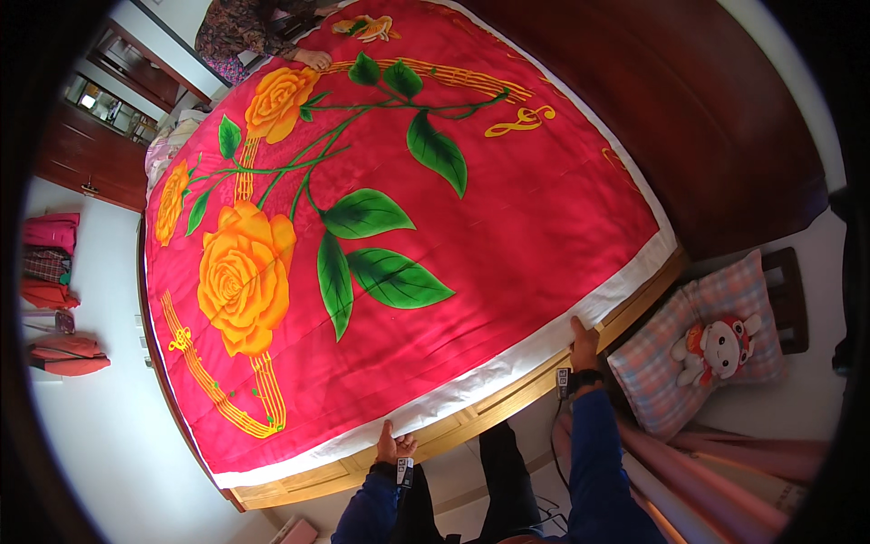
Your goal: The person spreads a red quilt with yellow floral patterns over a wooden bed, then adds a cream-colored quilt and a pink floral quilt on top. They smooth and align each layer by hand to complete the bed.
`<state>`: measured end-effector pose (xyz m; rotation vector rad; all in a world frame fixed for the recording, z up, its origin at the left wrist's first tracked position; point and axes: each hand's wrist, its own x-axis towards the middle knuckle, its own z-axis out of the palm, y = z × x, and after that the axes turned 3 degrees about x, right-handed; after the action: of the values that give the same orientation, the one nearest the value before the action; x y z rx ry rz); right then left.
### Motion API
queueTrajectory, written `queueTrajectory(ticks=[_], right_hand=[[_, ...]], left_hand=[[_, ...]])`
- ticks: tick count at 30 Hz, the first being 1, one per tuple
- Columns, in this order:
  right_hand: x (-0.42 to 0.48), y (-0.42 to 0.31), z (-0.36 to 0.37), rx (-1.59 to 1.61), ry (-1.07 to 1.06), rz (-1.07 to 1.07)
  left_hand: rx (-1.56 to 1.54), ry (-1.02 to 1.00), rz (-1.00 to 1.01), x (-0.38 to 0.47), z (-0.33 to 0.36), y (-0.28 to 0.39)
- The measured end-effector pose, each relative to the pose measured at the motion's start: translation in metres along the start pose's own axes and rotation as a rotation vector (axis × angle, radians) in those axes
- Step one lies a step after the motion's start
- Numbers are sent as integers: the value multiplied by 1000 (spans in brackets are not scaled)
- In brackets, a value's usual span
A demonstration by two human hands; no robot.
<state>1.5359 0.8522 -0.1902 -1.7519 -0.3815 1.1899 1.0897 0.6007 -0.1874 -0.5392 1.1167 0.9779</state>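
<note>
A red quilt (516, 258) with orange roses and green leaves lies spread over a bed, a white border along its near edge. At the lower middle, my left hand (396, 443) is at that border, its thumb on top of the cloth. Farther right, my right hand (584, 345) also rests at the white border, thumb up on it. The fingers of both hands are partly hidden, so how firmly they grip cannot be told. The wooden bed frame (448, 435) runs just below the border.
Another person's hand (312, 59) touches the quilt's far edge. A dark red wooden panel (652, 102) stands along the right. A plaid pillow (686, 340) with a plush toy (720, 350) leans on a chair at right. Pink curtains (693, 476) hang at lower right; clothes (68, 357) hang left.
</note>
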Motion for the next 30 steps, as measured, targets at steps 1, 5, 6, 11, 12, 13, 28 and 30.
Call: queueTrajectory(ticks=[1, 5, 6, 11, 12, 13, 28, 30], right_hand=[[1, 2, -1, -19, 56, 17], [-1, 13, -12, -53, 21, 49], [-1, 15, -16, -68, 19, 29], [20, 20, -16, -244, 85, 64], [21, 20, -17, -225, 79, 111], [21, 18, -16, -236, 69, 120], [12, 4, -14, -74, 172, 98], [11, 4, -11, 58, 132, 41]], left_hand=[[29, -15, 20, 5, -2, 0], [76, 219, 21, 6, -10, -12], [130, 256, 32, 5, -12, -13], [212, 399, 57, 8, -14, -17], [221, 400, 79, 7, -16, -18], [234, 377, 85, 7, -16, -18], [259, 358, 23, 3, -6, -16], [250, 388, -22, 3, -3, -14]])
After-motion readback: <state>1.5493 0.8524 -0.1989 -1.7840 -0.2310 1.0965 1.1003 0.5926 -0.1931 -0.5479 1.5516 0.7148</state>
